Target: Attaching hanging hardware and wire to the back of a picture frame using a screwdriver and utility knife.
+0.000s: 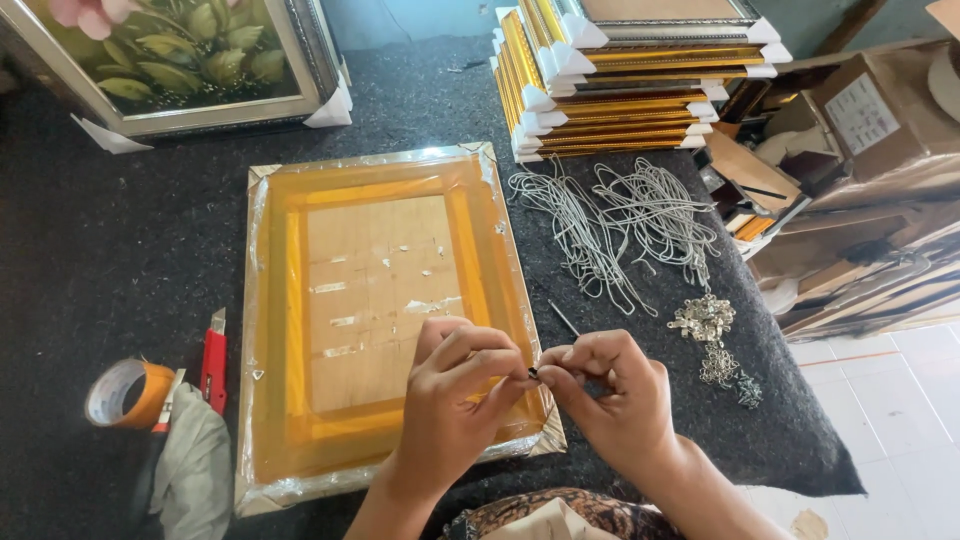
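From the head view, my left hand [450,395] and my right hand [605,390] meet just over the lower right corner of the picture frame [385,320], which lies face down on the dark felt table [130,240], its back taped in amber film. Both hands are pinched shut on the same small dark fitting [533,374], fingertips pressed together from either side; it is too small for me to tell exactly what it is, perhaps a screw or hanger piece. To do this well, I judge I should keep the pinch light but firm, thumbs opposed, and hold the piece close above the frame's edge so that if it slips it lands on the felt and not the floor. A thin metal pin or awl [563,318] lies just beside my right hand, and the heap of small metal hangers [706,322] and the white cords [620,225] are near on the right. The red cutter [214,362] and the tape roll [127,393] lie well apart on the left
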